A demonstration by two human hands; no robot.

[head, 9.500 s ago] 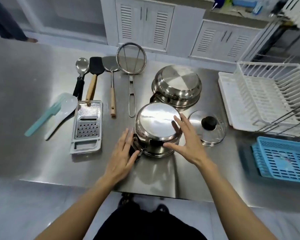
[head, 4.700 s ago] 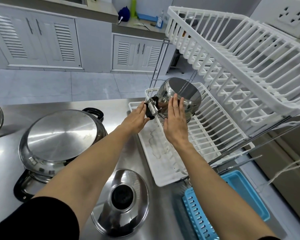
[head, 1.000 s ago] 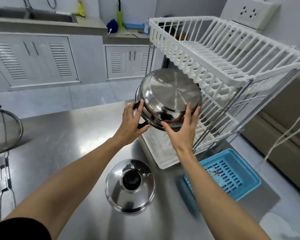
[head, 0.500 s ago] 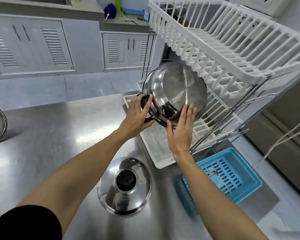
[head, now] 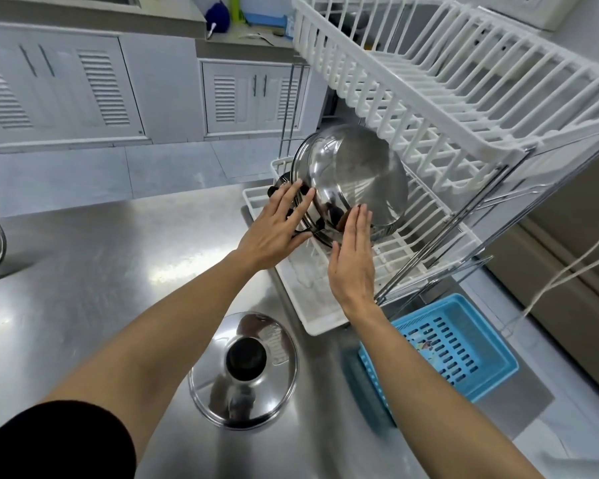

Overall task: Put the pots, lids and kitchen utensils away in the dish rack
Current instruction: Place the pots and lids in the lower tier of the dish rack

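A wide steel pot (head: 355,183) stands on edge in the lower tier of the white dish rack (head: 440,98) at the counter's (head: 118,271) right edge, its bottom facing the person. The left hand (head: 275,233) lies with straight fingers on the rim by the black handle, and the right hand (head: 353,261), flat and open, touches the pot's underside. A steel lid (head: 244,371) with a black knob lies on the counter near its front edge, beside a blue basket (head: 457,344).

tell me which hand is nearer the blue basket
Right. The right hand rests flat against the pot in the rack, up and left of the blue basket. The left hand is further left, at the pot's rim.
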